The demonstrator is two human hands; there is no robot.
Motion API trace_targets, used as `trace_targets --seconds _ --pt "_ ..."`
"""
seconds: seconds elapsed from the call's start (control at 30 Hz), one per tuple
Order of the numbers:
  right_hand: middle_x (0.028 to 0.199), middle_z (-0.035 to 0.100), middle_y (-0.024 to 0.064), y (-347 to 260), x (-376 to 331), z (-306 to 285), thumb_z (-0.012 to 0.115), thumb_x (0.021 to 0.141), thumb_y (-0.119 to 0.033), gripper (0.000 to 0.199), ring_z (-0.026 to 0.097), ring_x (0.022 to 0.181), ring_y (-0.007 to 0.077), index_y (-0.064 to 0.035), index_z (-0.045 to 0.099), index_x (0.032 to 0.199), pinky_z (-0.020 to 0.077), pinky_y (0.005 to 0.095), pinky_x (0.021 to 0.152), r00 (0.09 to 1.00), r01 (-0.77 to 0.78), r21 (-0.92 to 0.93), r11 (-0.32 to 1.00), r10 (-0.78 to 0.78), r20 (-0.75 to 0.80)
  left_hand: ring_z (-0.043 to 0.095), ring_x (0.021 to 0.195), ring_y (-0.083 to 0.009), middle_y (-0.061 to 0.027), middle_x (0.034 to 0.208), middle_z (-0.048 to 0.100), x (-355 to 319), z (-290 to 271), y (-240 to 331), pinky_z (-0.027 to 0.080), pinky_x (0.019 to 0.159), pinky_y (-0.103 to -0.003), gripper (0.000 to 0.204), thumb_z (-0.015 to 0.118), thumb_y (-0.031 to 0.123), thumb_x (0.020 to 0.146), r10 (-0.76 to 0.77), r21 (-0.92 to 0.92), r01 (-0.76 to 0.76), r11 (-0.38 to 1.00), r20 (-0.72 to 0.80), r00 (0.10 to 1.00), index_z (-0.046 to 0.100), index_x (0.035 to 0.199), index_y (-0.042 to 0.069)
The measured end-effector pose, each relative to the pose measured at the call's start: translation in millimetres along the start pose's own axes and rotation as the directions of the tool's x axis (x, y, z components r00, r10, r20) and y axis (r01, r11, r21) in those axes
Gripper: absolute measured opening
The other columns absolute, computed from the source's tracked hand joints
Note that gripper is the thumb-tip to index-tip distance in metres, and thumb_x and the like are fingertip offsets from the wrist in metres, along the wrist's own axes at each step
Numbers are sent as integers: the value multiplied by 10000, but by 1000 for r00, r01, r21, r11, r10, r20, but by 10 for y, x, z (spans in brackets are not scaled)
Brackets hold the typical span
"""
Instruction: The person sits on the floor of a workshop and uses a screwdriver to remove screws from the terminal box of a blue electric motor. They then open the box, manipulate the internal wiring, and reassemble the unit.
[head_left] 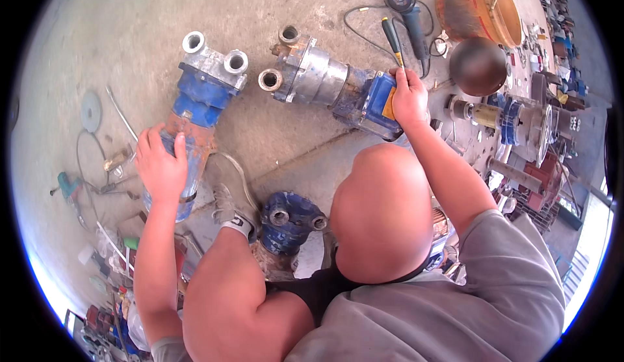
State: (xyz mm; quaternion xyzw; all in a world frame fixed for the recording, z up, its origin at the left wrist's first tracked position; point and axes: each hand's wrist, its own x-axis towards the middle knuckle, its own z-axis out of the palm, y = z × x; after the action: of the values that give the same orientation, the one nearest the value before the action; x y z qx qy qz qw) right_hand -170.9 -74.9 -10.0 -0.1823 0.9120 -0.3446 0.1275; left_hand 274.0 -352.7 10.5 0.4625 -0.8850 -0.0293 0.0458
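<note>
My left hand (161,164) lies with fingers spread on the rusty, blue-painted body of a pump (201,105) with two grey pipe ports. To its right, a second pump with a motor (328,79) lies on its side, with a bare metal middle and a blue box on its motor end. Beside that box my right hand (409,99) is closed, its fingertips at the lower end of a dark screwdriver (392,37) with yellow ends. Its grip is partly hidden. Between my legs stands a third blue pump piece (286,222) with two ports.
An angle grinder (414,27) with its cord lies beyond the screwdriver, near a rusty bucket (465,14) and a round dark pan (478,67). Pump parts (513,120) and scrap crowd the right. A green power tool (68,186) and a grey disc (91,111) lie left.
</note>
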Motion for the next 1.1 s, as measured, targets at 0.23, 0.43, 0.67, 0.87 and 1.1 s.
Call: trace_targets --seconds 0.23,0.43,0.67,0.87,1.1 --pt "1001 754 153 36 -33 -6 545 1081 -281 327 701 955 266 -38 763 1086 529 373 904 997 -67 25 997 66 29 573 1226 -387 -157 1317 578 149 -120 39 453 989 -526 415 665 434 974 -11 61 3 998 138 990 643 1267 142" --pt "953 739 128 -66 14 -12 533 1091 -287 331 684 907 236 -39 752 1090 524 364 874 992 -112 -96 989 117 48 556 1242 -395 -147 1338 555 157 -70 20 443 996 -531 369 661 407 969 7 71 -20 997 174 985 658 1243 161" --pt "933 728 176 -77 75 -53 531 1061 -288 326 692 910 356 -59 763 1063 530 427 853 995 -74 -137 988 83 61 575 1201 -399 -152 1298 566 150 -16 0 467 954 -537 351 653 432 957 80 21 -84 996 170 982 686 1178 162" --pt "960 734 188 -140 58 -24 528 1061 -327 351 693 925 359 -71 767 1086 528 434 859 980 -182 -40 982 185 78 555 1235 -405 -165 1334 547 189 -7 -17 451 1001 -557 413 628 442 977 78 -5 -79 997 217 973 636 1273 154" --pt "1460 552 117 -381 14 -229 558 1019 -392 358 515 1332 414 -141 690 1237 457 629 1022 977 -116 -616 779 201 70 379 1462 -454 -270 1570 381 658 -535 -164 307 1212 -550 786 584 541 1021 3 23 -16 1000 472 882 327 1599 74"
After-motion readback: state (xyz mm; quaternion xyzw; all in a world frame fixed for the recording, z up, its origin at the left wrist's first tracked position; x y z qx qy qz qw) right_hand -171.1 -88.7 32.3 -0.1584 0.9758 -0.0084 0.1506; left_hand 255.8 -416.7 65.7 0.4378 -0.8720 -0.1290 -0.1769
